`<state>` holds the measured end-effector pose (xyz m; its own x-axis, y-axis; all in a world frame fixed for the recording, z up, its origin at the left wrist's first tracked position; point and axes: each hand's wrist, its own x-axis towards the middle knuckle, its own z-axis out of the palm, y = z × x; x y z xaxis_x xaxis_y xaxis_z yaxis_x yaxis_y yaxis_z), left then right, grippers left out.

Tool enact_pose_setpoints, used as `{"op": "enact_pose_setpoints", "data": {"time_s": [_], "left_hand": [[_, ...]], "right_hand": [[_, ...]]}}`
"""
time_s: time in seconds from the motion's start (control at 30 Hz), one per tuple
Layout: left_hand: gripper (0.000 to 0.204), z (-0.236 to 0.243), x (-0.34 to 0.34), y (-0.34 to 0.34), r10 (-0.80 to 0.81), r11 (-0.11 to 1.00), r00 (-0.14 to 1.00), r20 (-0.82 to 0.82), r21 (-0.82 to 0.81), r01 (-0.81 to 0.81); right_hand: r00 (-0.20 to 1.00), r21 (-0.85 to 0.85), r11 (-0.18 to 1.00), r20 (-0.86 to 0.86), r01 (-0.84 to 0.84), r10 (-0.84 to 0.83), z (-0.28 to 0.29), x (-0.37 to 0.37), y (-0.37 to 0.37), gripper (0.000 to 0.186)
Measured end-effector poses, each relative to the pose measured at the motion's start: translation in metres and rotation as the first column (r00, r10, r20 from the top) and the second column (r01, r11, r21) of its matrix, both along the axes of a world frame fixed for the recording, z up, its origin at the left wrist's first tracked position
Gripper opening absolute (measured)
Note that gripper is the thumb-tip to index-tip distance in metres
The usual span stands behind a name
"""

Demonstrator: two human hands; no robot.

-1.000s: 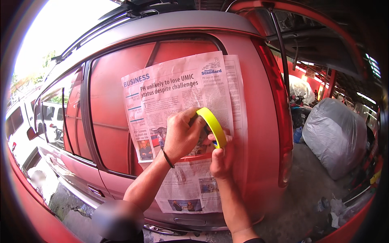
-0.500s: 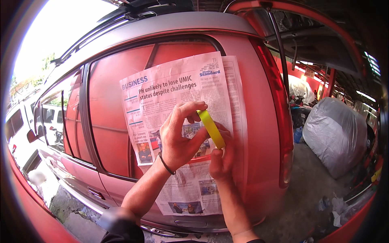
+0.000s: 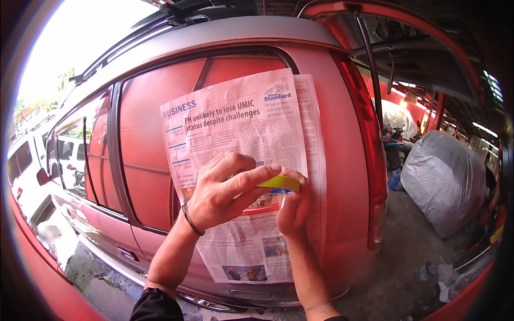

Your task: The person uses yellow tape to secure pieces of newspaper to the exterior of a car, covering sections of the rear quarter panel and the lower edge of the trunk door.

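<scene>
A yellow-green roll of tape (image 3: 284, 183), seen nearly edge-on, is held between my hands in front of the newspaper. My left hand (image 3: 219, 187) reaches across from the left, back of the hand up, with its fingertips on the roll's left end. Around the right end curl the fingers of my right hand (image 3: 293, 211), thumb below. Newspaper sheets (image 3: 214, 139) lie against the car's rear side, overlapping the side window (image 3: 147, 144) and the pinkish body panel (image 3: 342, 160). My hands cover the sheets' middle, and how they are fixed does not show.
The red tail light (image 3: 364, 117) borders the panel on the right, below a raised tailgate (image 3: 396, 10). A large object under translucent plastic sheeting (image 3: 444, 182) stands on the floor at right. A white vehicle (image 3: 21, 160) is at far left.
The roll of tape has tipped from steeply slanted to nearly level. My left hand has lowered and turned over it, while my right hand has stayed in about the same place.
</scene>
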<state>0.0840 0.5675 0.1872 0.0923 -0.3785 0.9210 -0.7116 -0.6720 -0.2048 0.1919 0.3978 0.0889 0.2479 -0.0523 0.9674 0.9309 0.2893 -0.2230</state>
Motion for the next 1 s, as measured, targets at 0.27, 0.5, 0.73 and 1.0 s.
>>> {"op": "enact_pose_setpoints", "data": {"time_s": [0.27,0.5,0.73,1.0], "left_hand": [[0.041,-0.003,-0.022,0.010,-0.023,0.999,0.997,-0.068,0.041,0.026],[0.037,0.000,-0.020,0.006,-0.063,0.994,0.945,-0.320,0.060,0.086],[0.029,-0.001,-0.014,0.013,0.011,0.999,0.993,-0.117,0.033,-0.007],[0.047,-0.018,-0.009,-0.015,-0.100,0.965,0.973,-0.206,-0.259,0.044]], "right_hand": [[0.996,-0.123,0.988,0.004,0.091,-0.092,0.003,-0.002,-0.001,0.042],[0.993,-0.101,0.988,0.054,0.114,-0.109,0.007,-0.005,0.001,0.038],[0.998,-0.057,0.997,-0.030,0.046,-0.048,-0.012,0.005,0.000,0.034],[0.976,-0.097,0.991,0.206,0.089,-0.067,0.006,0.009,0.005,0.031]]}}
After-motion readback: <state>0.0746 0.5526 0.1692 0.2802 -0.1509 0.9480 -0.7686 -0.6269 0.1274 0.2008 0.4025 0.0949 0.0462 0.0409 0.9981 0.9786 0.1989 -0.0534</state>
